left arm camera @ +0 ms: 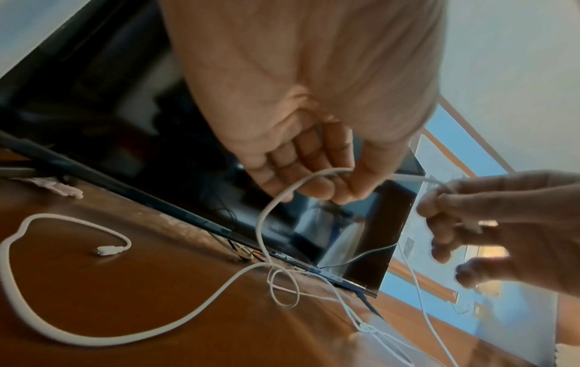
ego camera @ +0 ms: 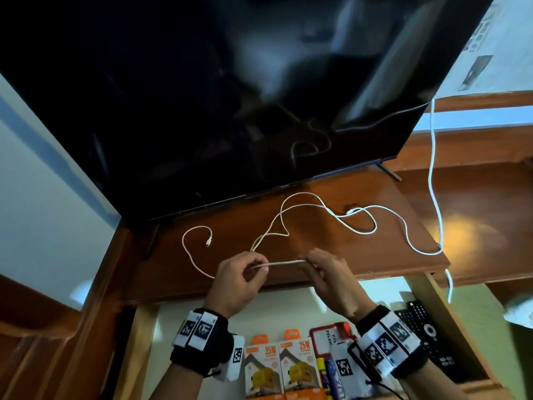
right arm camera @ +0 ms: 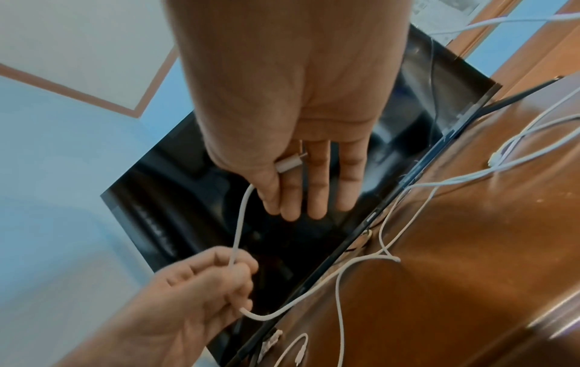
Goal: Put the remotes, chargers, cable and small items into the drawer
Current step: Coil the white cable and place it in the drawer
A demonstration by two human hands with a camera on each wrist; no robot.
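Two hands at work: left hand (ego camera: 235, 280) and right hand (ego camera: 331, 277) hold a short straight run of the white cable (ego camera: 285, 262) taut between them, above the front edge of the wooden cabinet top (ego camera: 331, 249).
Loose plug end: far left on the cabinet top lies one connector (ego camera: 208, 241), at the end of a slack loop; a hard pull could whip it off the edge or knock it against the wood.
Left hand grip: thumb and fingertip pinch the cable, other fingers curled loosely. If the pinch slips while coiling, the gathered length may spring apart.
Right hand grip: thumb clamps a second white plug (right arm camera: 288, 165) against the fingers, which lie nearly straight. That hold looks light, so the plug could slide out under tension.
Tangle on the top: behind the hands, in front of the television (ego camera: 230, 96), white cord loops cross one another. Whether this is one cable or several, I cannot tell. Winding without clearing the crossings could tighten them into a knot.
Cord at the right: a white cord (ego camera: 432, 180) rises past the television's corner, and its upper end is out of sight. If it is plugged in or snagged, tugging could strain it or drag on the screen.
Drawer: open below the hands, the drawer (ego camera: 438, 310) already holds two charger boxes (ego camera: 284, 368), some small items and remote controls (ego camera: 427, 336) at its right side. An uncoiled cable dropped in could trail over the rim and jam the drawer on closing.
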